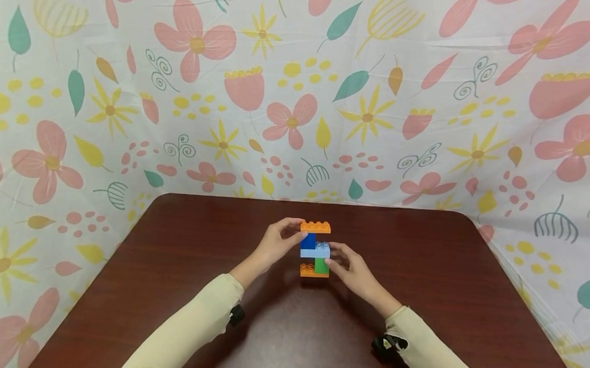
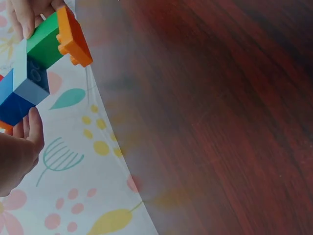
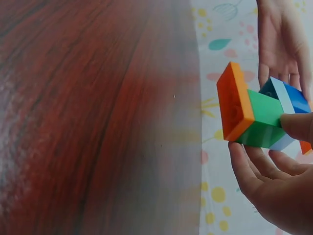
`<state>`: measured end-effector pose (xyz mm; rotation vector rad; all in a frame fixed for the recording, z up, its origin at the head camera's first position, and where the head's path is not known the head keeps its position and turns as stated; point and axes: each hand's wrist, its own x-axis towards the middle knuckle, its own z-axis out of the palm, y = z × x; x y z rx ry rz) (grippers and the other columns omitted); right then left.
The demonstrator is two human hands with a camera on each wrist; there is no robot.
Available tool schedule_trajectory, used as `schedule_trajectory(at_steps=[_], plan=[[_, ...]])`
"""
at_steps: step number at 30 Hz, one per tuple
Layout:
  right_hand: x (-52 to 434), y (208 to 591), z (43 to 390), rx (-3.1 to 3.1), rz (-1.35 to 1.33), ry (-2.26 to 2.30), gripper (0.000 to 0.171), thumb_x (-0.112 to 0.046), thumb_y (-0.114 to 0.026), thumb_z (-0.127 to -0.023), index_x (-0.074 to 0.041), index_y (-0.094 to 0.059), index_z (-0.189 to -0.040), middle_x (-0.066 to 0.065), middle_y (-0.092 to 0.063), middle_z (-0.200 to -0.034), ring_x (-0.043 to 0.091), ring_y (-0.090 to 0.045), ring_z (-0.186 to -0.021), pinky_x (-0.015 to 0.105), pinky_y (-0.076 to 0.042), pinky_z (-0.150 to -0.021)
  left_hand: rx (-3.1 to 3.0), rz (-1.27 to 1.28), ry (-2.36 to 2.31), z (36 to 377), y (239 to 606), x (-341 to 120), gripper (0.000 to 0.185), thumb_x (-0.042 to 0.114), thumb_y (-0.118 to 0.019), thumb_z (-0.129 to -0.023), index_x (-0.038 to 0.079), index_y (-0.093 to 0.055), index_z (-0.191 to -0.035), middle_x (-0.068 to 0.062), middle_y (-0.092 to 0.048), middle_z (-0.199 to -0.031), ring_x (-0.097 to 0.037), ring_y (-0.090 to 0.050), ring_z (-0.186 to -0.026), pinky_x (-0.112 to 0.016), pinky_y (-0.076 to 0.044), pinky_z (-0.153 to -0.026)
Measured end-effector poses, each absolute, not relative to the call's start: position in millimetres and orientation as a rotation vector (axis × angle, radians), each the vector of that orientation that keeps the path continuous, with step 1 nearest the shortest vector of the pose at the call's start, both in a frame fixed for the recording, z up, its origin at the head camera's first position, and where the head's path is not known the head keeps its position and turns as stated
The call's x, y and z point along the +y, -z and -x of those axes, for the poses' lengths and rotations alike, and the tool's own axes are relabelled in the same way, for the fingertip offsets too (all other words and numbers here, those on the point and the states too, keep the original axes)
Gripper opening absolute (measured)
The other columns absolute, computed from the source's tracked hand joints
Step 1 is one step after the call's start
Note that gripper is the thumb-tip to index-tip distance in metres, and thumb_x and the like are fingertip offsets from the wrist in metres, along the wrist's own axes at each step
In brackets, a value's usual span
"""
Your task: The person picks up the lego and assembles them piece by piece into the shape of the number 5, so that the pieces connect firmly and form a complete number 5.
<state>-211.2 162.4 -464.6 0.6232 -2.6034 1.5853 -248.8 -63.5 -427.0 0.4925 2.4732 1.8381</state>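
A stack of toy building bricks stands upright between both hands, in the middle of the head view. From the top down it has an orange plate point(image 1: 315, 228), a dark blue brick point(image 1: 308, 241), a light blue brick point(image 1: 314, 253), a green brick point(image 1: 320, 265) and a second orange plate point(image 1: 307, 271). My left hand point(image 1: 276, 242) pinches the blue brick at upper left, thumb in front and fingers partly hidden behind. At the lower right, my right hand point(image 1: 354, 270) grips the green brick between thumb point(image 3: 297, 126) and fingers. The lower plate's underside shows in the right wrist view.
A dark brown wooden table point(image 1: 172, 288) lies under the hands. Flowered cloth point(image 1: 294, 96) hangs behind it and along both sides. Black wrist devices show below the cream sleeves point(image 1: 195, 317).
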Motion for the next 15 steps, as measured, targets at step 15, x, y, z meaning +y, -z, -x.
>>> schedule_trajectory(at_steps=[15], plan=[[152.7, 439.0, 206.8, -2.554, -0.504, -1.807, 0.043, -0.011, -0.056, -0.098, 0.011, -0.045, -0.134, 0.030, -0.060, -0.117, 0.035, -0.065, -0.094, 0.050, -0.054, -0.079, 2.366, -0.371, -2.014, 267.6, 433.9, -53.6, 0.043, 0.028, -0.067, -0.092, 0.005, -0.059, -0.128, -0.011, -0.063, -0.112, -0.022, -0.062, -0.098, -0.040, -0.053, -0.087]])
